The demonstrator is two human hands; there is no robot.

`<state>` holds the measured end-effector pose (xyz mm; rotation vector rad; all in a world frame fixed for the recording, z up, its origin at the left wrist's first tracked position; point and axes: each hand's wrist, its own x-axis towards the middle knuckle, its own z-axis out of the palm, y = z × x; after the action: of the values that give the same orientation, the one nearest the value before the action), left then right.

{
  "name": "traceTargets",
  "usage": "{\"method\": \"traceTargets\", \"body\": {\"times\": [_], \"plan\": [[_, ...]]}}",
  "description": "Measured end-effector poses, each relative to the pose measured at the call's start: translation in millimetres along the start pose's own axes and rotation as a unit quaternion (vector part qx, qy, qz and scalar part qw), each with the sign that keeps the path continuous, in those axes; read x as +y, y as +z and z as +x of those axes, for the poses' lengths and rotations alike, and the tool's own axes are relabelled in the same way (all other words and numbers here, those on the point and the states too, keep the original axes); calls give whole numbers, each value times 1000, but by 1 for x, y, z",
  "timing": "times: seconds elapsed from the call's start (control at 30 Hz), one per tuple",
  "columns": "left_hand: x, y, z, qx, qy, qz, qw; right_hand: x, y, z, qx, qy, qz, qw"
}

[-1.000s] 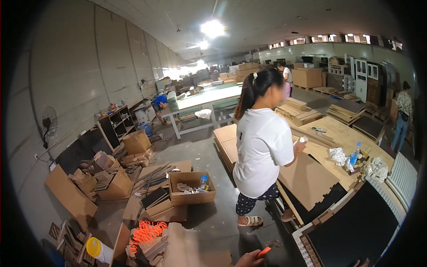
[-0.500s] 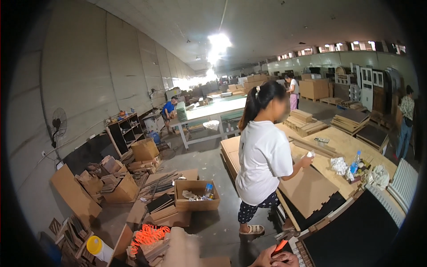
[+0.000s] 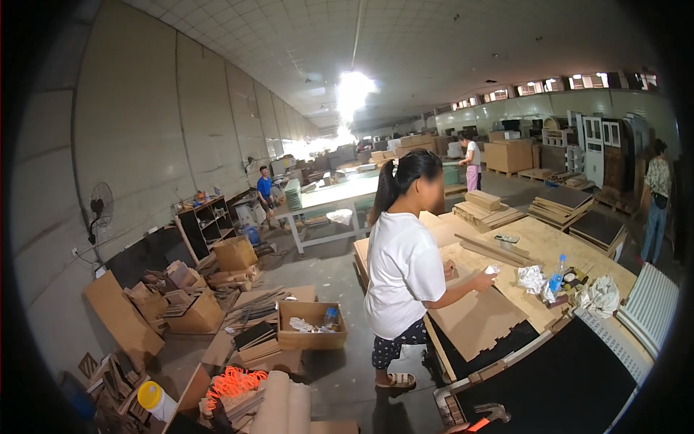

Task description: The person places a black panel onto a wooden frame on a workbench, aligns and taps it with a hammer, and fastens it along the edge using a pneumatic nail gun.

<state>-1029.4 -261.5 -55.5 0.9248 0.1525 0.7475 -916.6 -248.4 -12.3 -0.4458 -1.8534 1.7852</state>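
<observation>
Now a sliver of your hand [image 3: 457, 428] is peeking in, too cropped for telling which one it is or whether it's gripping. Just right of it, the orange-handled hammer [image 3: 478, 424] is angling away beside the black panel [image 3: 557, 387], its dull metal head [image 3: 497, 410] pointing outward, presumably keeping clear of you.

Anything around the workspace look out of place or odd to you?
Yes: at lower left, an orange coiled hose lies bunched among wood scraps, untidy rather than neatly stowed. No clear spill or damage shows around the hammer or the black panel.
</observation>
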Motion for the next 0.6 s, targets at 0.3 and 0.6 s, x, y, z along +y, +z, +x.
{"method": "traceTargets", "body": {"times": [0.3,0.6], "plan": [[26,60,-13,236,0,341,910,5,-8,-23,-12,-31,3,999],[36,24,-72,272,108,32,956,14,40,26,-34,-52,-23,998]]}}
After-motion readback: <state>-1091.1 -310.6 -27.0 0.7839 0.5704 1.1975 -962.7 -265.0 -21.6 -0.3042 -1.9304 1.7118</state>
